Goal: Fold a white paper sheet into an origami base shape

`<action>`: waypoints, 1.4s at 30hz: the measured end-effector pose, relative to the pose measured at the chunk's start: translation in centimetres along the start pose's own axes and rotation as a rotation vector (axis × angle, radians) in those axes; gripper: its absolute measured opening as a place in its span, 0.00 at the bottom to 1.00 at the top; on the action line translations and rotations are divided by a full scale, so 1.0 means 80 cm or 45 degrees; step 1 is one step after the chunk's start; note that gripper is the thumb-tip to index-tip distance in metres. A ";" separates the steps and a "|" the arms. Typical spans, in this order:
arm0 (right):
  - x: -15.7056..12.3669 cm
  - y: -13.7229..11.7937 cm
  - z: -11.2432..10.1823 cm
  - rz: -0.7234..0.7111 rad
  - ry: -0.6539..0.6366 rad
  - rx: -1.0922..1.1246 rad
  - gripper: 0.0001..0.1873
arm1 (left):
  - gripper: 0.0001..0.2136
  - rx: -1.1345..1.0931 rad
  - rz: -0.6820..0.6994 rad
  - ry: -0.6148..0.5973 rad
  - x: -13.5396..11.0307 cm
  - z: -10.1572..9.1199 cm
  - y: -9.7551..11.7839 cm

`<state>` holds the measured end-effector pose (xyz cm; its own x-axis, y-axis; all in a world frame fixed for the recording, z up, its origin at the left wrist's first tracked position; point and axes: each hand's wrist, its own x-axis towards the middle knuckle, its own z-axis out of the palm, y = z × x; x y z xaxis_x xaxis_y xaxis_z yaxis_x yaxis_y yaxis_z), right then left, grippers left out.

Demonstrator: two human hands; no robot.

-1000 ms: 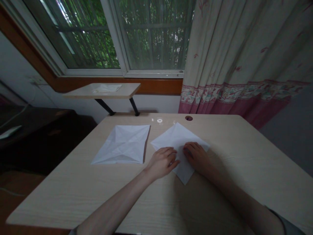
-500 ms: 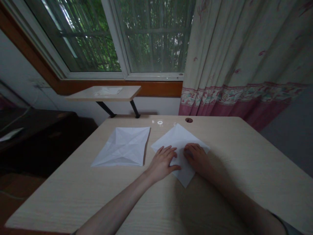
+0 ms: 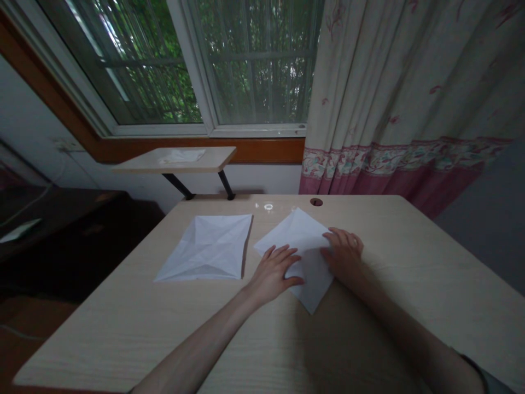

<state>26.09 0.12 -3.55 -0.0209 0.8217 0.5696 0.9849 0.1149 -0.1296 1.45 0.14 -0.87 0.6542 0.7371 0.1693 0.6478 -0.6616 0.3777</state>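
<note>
A white paper sheet point(image 3: 299, 241) lies turned like a diamond on the light wooden desk point(image 3: 389, 306). My left hand point(image 3: 274, 270) rests flat on its left part, fingers spread and open. My right hand point(image 3: 343, 251) lies over the sheet's right corner, fingers extended and pressing down on it. A second white sheet point(image 3: 207, 249), square and marked by fold creases, lies flat to the left, untouched.
A round cable hole point(image 3: 316, 202) sits at the desk's far edge. A small raised shelf point(image 3: 176, 158) with a paper on it stands behind the desk under the window. A patterned curtain point(image 3: 410, 98) hangs at the right. A dark cabinet point(image 3: 57, 219) stands at the left.
My right hand has slid right from the sheet's middle to its right corner. My left hand opened from a loose curl to flat fingers and stays on the left part.
</note>
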 end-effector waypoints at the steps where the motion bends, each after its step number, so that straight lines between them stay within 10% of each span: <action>1: 0.002 0.002 0.000 0.018 -0.001 -0.027 0.15 | 0.25 0.009 0.000 -0.007 0.000 0.000 0.000; 26: 0.018 0.006 -0.024 -0.052 0.314 0.000 0.11 | 0.39 0.179 -0.115 -0.111 -0.002 -0.002 0.007; 35: 0.013 -0.005 -0.033 0.012 0.162 -0.016 0.15 | 0.48 0.188 -0.187 -0.030 0.000 0.003 0.001; 42: 0.008 -0.011 -0.029 0.045 -0.047 -0.056 0.42 | 0.52 0.204 -0.238 -0.021 0.001 0.001 0.002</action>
<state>25.64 -0.75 -1.16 0.0083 0.8447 0.5351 0.9917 0.0616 -0.1126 1.66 0.09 -0.90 0.5225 0.8473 0.0950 0.8109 -0.5283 0.2516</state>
